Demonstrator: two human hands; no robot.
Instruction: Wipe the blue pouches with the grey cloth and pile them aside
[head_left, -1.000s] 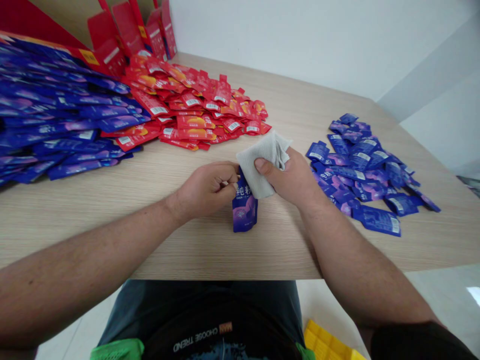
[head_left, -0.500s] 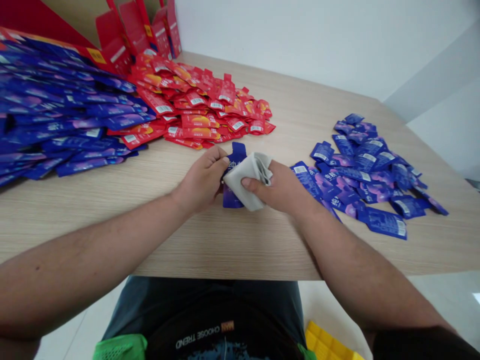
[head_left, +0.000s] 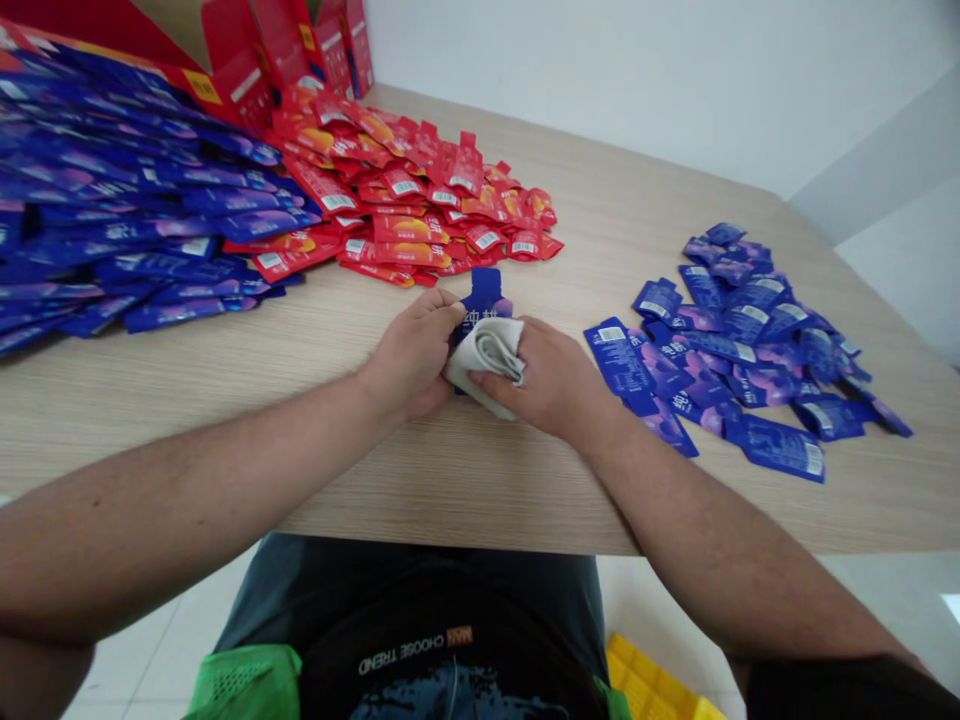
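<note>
The left hand (head_left: 412,355) pinches a blue pouch (head_left: 484,300) by its edge at the middle of the surface (head_left: 450,470), just in front of the red pile (head_left: 427,210). The right hand (head_left: 551,385) is closed around a folded grey cloth (head_left: 487,350) pressed against the pouch. A hard rub could likely twist the pouch out of that thin pinch, or push it into the blue pile (head_left: 750,340) nearby.

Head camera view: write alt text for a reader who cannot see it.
The left hand holds a blue sachet over a wooden table while the right hand presses a folded white cloth against it. Heaped red sachets and stacked blue packs lie left, loose blue sachets right.
</note>
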